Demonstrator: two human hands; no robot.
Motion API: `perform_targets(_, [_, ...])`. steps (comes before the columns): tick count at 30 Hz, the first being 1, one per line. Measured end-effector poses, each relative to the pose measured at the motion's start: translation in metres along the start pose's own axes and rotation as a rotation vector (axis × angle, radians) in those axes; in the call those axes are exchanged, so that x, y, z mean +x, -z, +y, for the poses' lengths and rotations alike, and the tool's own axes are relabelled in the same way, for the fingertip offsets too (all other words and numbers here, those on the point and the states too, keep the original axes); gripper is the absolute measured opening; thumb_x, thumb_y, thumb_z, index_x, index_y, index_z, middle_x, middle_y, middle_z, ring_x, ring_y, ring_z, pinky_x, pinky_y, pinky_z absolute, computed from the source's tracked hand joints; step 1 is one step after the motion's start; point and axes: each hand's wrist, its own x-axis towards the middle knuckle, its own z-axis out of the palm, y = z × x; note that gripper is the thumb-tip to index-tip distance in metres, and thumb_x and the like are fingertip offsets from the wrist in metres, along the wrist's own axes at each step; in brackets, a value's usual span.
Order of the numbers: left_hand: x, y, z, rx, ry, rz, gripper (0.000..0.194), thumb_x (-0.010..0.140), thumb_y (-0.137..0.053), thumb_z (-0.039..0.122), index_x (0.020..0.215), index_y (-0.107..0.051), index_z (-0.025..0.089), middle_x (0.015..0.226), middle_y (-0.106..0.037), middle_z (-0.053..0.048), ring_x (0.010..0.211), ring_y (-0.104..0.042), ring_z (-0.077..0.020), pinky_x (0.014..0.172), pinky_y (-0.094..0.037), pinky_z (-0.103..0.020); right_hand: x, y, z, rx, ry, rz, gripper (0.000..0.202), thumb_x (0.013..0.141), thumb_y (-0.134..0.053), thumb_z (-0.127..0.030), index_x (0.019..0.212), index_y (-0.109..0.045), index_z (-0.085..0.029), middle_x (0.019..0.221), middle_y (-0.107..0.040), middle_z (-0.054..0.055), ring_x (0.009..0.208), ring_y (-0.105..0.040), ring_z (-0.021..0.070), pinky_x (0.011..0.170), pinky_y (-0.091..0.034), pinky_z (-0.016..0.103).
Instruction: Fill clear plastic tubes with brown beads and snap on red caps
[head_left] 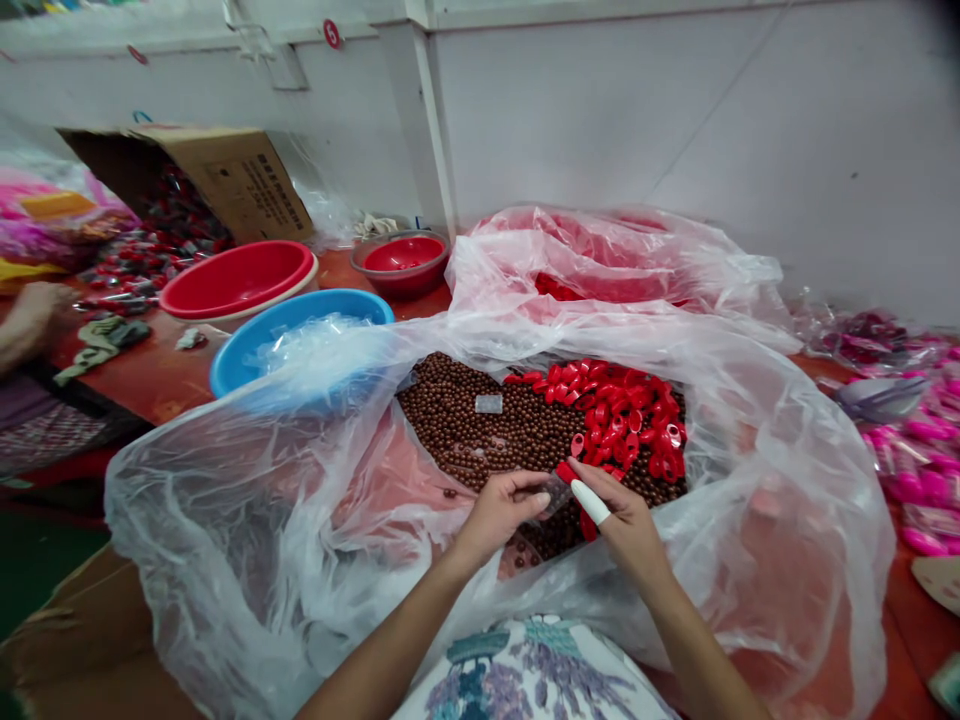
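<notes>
My left hand [504, 512] pinches a small clear container [553, 494] over the brown balls. At its upper end my right hand [616, 508], with a white cover on one finger, grips a red cap [566, 471]. Beneath both hands, brown balls [457, 420] lie heaped inside an open clear plastic bag [757, 440]. Many red caps [630, 410] are piled on the right part of the balls. Another clear container [489, 404] rests on the balls beyond my left hand.
A blue basin [225, 370] with clear pieces, a red basin [240, 280] and a smaller bowl [405, 258] stand left and behind. A cardboard box [255, 185] spills items near another person's hand [37, 310]. Pink packages [926, 480] lie right.
</notes>
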Motion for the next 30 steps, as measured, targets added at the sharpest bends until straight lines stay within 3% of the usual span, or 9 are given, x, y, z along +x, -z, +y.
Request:
perform_targets(7, [-0.002,-0.002,0.003,-0.006,0.016,0.028,0.045,0.060,-0.076,0.030,0.100,-0.067,0.012,0.091,-0.067,-0.008,0.068,-0.061,-0.0146,0.067,-0.051,-0.030,-0.001,0.006,-0.001,-0.101,0.084,-0.080,0.036,0.080,-0.057,-0.029,0.116,-0.058,-0.031,0.122,-0.058,0.001,0.115,-0.051,0.0232,0.104,-0.032,0.044])
perform_targets(11, [-0.007,-0.005,0.008,-0.096,0.053,0.004,0.039,0.063,-0.074,0.029,0.098,-0.067,0.014,0.092,-0.066,-0.007,0.073,-0.061,-0.0158,0.068,-0.051,-0.030,0.002,0.006,-0.004,-0.145,0.097,-0.187,0.060,0.071,-0.069,-0.029,0.127,-0.048,-0.030,0.129,-0.053,0.002,0.118,-0.048,0.0234,0.103,-0.033,0.040])
perform_targets(14, [-0.010,-0.008,0.010,-0.132,0.051,-0.016,0.036,0.066,-0.072,0.028,0.098,-0.066,0.014,0.088,-0.066,-0.006,0.072,-0.060,-0.0146,0.068,-0.050,-0.028,0.004,0.002,-0.003,-0.220,0.147,-0.185,0.073,0.064,-0.074,-0.028,0.131,-0.043,-0.029,0.128,-0.053,0.005,0.116,-0.049,0.0244,0.100,-0.036,0.038])
perform_targets(19, [-0.010,-0.013,0.010,-0.160,0.019,0.013,0.036,0.065,-0.073,0.031,0.095,-0.065,0.012,0.086,-0.066,-0.005,0.071,-0.059,-0.0122,0.066,-0.045,-0.021,0.006,-0.005,-0.001,-0.348,0.194,-0.153,0.066,0.067,-0.071,-0.032,0.127,-0.044,-0.024,0.122,-0.055,0.008,0.110,-0.053,0.0247,0.095,-0.040,0.039])
perform_targets(25, [-0.004,-0.018,0.010,-0.382,0.138,-0.011,0.049,0.078,-0.048,0.057,0.096,-0.059,0.012,0.073,-0.065,-0.007,0.054,-0.059,-0.0133,0.051,-0.044,-0.023,0.007,-0.018,-0.001,-0.430,0.293,-0.151,0.060,0.064,-0.071,-0.031,0.119,-0.048,-0.023,0.118,-0.051,0.008,0.107,-0.051,0.0234,0.091,-0.043,0.036])
perform_targets(30, [-0.001,-0.018,0.000,-0.376,0.037,0.114,0.042,0.076,-0.055,0.053,0.090,-0.056,0.014,0.065,-0.060,0.000,0.043,-0.051,-0.0083,0.044,-0.039,-0.020,0.006,-0.027,0.000,-0.537,0.402,-0.178,0.061,0.067,-0.069,-0.030,0.124,-0.045,-0.025,0.120,-0.048,0.009,0.112,-0.046,0.0255,0.094,-0.039,0.040])
